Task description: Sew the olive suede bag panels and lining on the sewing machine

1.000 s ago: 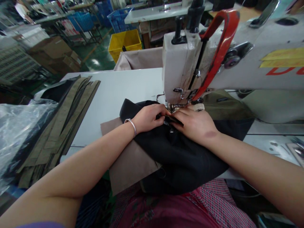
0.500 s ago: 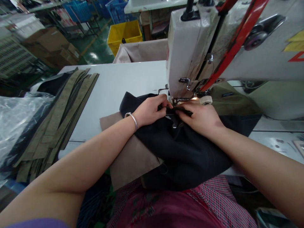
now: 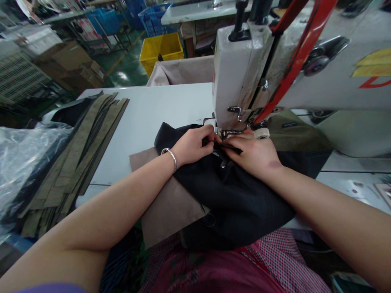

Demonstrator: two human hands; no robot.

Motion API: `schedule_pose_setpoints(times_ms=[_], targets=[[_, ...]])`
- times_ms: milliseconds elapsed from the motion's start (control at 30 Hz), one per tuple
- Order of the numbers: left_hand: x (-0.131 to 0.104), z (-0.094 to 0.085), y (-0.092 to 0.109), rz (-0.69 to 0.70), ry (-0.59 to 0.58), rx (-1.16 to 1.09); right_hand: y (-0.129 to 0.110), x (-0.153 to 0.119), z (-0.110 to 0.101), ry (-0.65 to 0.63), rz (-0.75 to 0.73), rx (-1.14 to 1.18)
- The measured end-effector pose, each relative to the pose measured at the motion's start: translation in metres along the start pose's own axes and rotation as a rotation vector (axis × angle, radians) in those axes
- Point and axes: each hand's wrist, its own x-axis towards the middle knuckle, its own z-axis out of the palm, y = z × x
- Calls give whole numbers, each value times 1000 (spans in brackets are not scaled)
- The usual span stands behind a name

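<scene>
Dark fabric (image 3: 244, 199) lies bunched under the head of a white sewing machine (image 3: 232, 73) and hangs over the table's front edge. My left hand (image 3: 195, 144), with a silver bangle at the wrist, pinches a fold of it just left of the needle area. Close by on the right, my right hand (image 3: 252, 152) presses and grips the same fold, fingertips near the presser foot (image 3: 224, 133). A beige fabric piece (image 3: 171, 211) hangs below my left forearm. Behind my right hand lies an olive section of cloth (image 3: 293, 132). The needle itself is hidden.
Olive fabric strips (image 3: 73, 154) are stacked on the table's left side, beside clear plastic wrap (image 3: 27, 158). Past the white table (image 3: 171, 99) stand a yellow crate (image 3: 161, 49), cardboard boxes (image 3: 70, 61) and blue baskets (image 3: 105, 21). A red bar (image 3: 293, 65) slants down the machine head.
The view has shifted slightly, so the machine appears a little lower and farther left. My right hand's fingertips are a touch closer to my left hand; both keep hold of the dark fabric.
</scene>
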Motion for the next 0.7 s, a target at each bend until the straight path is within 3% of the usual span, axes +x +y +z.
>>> schedule_pose_setpoints(times_ms=[133,300,400,567,700], targets=[[0,-1,-2,28,0,63,-1,1,-4,-46,-142,-88],[11,-3,-11,56,31,250,-6,1,-12,-136,-212,-203],[26,-3,-24,51,22,197,-12,3,-16,-147,-238,-237],[46,3,-47,60,136,159,-25,7,-21,-157,-248,-278],[52,5,-52,134,-17,245,-27,8,-20,-157,-301,-273]])
